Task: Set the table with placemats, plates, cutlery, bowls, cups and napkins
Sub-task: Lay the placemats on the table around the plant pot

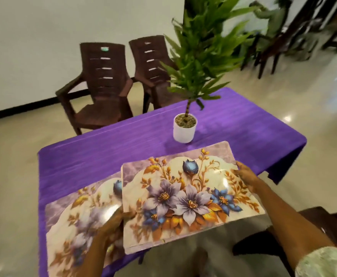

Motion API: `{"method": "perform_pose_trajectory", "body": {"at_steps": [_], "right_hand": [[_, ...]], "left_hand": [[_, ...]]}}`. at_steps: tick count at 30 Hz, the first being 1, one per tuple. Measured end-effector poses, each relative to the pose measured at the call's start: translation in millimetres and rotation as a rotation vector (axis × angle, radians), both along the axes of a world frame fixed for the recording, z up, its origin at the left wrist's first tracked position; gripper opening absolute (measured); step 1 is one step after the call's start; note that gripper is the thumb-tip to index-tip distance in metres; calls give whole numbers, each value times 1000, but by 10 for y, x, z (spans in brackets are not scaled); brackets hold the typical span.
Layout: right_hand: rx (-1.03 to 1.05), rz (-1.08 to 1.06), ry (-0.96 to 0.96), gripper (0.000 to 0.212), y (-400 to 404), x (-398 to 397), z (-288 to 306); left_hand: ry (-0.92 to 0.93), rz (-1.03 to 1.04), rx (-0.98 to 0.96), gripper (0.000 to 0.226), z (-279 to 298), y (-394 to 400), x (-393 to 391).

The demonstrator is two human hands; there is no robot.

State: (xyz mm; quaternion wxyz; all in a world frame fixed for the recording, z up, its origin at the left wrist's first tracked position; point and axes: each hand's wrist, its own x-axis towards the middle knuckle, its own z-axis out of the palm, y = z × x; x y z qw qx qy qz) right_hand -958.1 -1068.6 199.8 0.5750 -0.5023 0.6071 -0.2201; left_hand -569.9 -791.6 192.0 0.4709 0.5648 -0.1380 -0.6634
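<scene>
Head view: we are at the placemat stage. One mat lies on the bench; our left hand and right hand grip a mat stack above its near edge. Plates, cutlery, bowls, cups, napkins remain unseen.

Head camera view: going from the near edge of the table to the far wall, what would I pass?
Held floral placemat → white potted plant → far edge of purple tablecloth → two brown plastic chairs → white wall.
</scene>
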Motion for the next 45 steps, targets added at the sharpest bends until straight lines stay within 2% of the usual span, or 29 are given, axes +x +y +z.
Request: {"method": "perform_pose_trajectory", "body": {"at_steps": [6,12,16,20,24,27,29,32,35,38,41,43,45], "right_hand": [[-55,-41,18,32,-827,-797,239],[-63,-6,96,27,-1940,-1449,245],[-51,69,139,35,-2614,-1904,73],[-34,102,185,30,-3000,-2161,98],[-42,104,211,33,-3299,-2296,-25],[-102,60,263,28,-3463,-2164,-101],[-119,12,285,29,-3603,-2088,-170],[-153,56,392,57,-3954,-2091,-332],[-176,108,465,57,-4082,-1978,-158],[-168,132,485,72,-4180,-1910,-88],[-198,99,536,65,-4200,-1795,-56],[-228,85,533,61,-4216,-1733,-33],[-202,87,508,57,-4275,-1705,-76]], "left_hand": [[-74,-52,12,62,37,-1168,-741],[-111,36,131,14,-132,-2347,-1554],[-150,10,130,16,-247,-2843,-1933],[-123,9,91,21,-309,-3144,-2223],[-299,-8,134,27,-296,-3490,-2311],[-404,9,196,29,-308,-3652,-2309],[-413,28,224,25,-291,-3766,-2288],[-408,-7,269,14,-296,-3857,-2248],[-436,-82,305,4,-302,-3896,-2219],[-593,-190,316,13,-300,-3935,-2213],[-703,-254,330,22,-286,-3983,-2234],[-724,-210,380,36,-336,-4022,-2212],[-726,-169,417,36,-367,-4019,-2226]]}}
